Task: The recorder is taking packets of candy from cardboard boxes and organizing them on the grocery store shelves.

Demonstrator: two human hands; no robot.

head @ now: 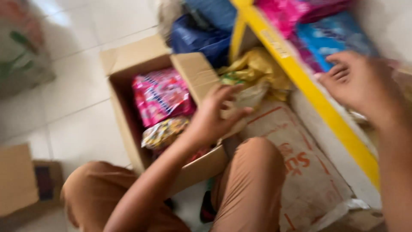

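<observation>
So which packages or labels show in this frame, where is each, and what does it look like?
Pink packet: in the open cardboard box, rectangular, pink and white.
Mottled packet: below it, yellowish, crinkled.
Sack: right of the knee, beige, orange print.
Shelf packets: behind the yellow rail, pink and blue.

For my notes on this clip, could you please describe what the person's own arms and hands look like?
Both forearms are bare, with no sleeves in view. The left hand and the right hand wear no gloves; no rings, watch or bands are discernible, though the picture is blurred. The trousers are tan-brown.
</observation>
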